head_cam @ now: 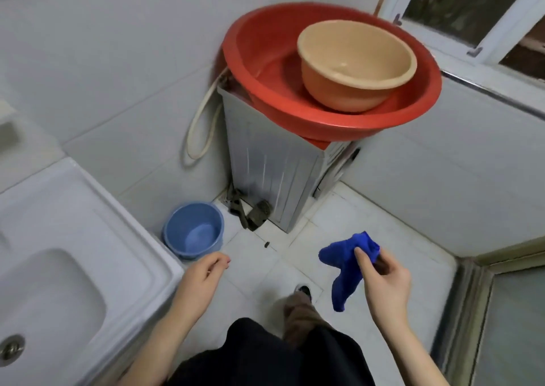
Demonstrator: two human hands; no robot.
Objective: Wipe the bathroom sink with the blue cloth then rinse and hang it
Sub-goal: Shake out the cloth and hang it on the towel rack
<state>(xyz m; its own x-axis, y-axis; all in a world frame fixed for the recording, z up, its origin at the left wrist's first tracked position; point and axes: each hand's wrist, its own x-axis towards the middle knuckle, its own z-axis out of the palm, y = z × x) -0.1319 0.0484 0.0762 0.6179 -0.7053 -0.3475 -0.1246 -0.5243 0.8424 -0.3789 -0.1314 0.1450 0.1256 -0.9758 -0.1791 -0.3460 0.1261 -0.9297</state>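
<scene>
The white sink sits at the far left with its drain at the frame's edge, and nothing touches it. Since the cloth is held well apart from it, the wiping appears not yet begun.

Just right of the sink's corner, a blue bucket stands on the tiled floor. It is close to where feet would land in a turn toward the sink, so a kick or stumble is possible.

The left hand hovers by the sink's edge, fingers loosely curled and empty.

Further right, a red basin holding a beige basin overhangs the top of a grey washing machine. A raised elbow could knock that stack off.

The blue cloth hangs in the air over the floor, pinched between the thumb and fingers of the right hand. The pinch takes only the cloth's upper part and most of it dangles free. It could slip out, land on the floor and pick up dirt that would then be smeared onto the sink.
</scene>
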